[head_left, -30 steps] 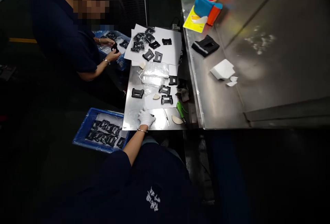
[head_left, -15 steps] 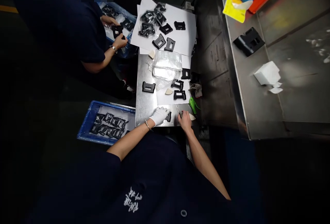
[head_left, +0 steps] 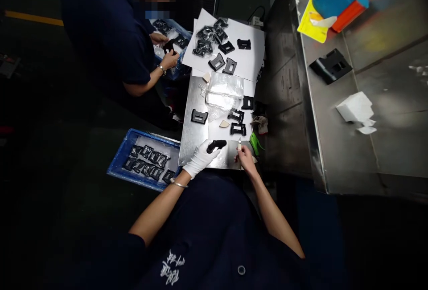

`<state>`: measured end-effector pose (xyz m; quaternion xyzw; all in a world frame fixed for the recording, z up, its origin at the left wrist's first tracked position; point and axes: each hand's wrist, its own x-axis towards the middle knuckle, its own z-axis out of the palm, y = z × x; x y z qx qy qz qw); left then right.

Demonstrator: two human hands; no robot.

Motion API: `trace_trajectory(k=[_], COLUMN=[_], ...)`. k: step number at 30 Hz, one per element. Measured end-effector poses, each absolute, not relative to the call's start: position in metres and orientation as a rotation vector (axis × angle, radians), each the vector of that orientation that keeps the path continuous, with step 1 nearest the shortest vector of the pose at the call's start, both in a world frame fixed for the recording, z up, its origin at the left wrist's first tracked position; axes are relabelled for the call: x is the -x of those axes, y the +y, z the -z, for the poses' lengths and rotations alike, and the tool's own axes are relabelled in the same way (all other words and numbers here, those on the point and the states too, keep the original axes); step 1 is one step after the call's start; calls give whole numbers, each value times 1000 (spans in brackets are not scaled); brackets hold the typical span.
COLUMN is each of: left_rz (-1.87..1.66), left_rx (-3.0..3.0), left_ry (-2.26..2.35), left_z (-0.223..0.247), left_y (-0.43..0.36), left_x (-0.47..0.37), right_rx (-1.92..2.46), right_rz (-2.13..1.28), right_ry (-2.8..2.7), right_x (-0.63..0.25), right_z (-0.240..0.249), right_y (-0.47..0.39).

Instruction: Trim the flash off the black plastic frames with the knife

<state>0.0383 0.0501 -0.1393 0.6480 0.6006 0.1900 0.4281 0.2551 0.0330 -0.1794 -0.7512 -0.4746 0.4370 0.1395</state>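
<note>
My left hand [head_left: 200, 160], in a white glove, grips a black plastic part [head_left: 216, 145] and holds it tilted over the front of the metal table [head_left: 192, 140]. My bare right hand [head_left: 246, 160] is closed around the pale handle of a small knife [head_left: 239, 144], its blade pointing away from me. Just right of that hand lies a green air blow gun [head_left: 256, 144]. Several more black parts, among them one frame-shaped part [head_left: 238, 129], lie beyond my hands on white paper, near a beige wedge-shaped pad [head_left: 224, 124].
Clear plastic bags [head_left: 224, 90] lie mid-table. A blue crate [head_left: 117, 164] of bagged parts stands at left. A co-worker's hands [head_left: 170, 59] hold a black part [head_left: 169, 46] at the far left. On the right, a metal shelf [head_left: 321, 147] carries a white block [head_left: 356, 106].
My left hand has lifted the black part off the table and tilted it. The knife in my right hand now points upward. The whole view has shifted slightly.
</note>
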Motion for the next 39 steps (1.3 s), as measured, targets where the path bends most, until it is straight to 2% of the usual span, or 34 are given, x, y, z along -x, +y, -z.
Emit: trace_trajectory(k=[6,11,16,25,39], left_rz=[-779,-883,-905,-916,-998], left_rx=[-1522,-1395,-1623,-2152,-2370], left_ry=[1449,1222,1325,1399,1279], left_z=[92,64,47,50,45], left_y=[27,18,13,11,16], left_x=[-36,-55,-71,-77,-68], right_rx=[1644,1473,1455,1540,1669], right_rz=[-1354,-1088,-912,-268,-45], right_ry=[-1340,-1736,-1804,-2004,-2039], right_x=[-270,-277,-274,-245,-249], right_z=[96,38,2,2,10], right_y=[-2,-10,-8,0,19])
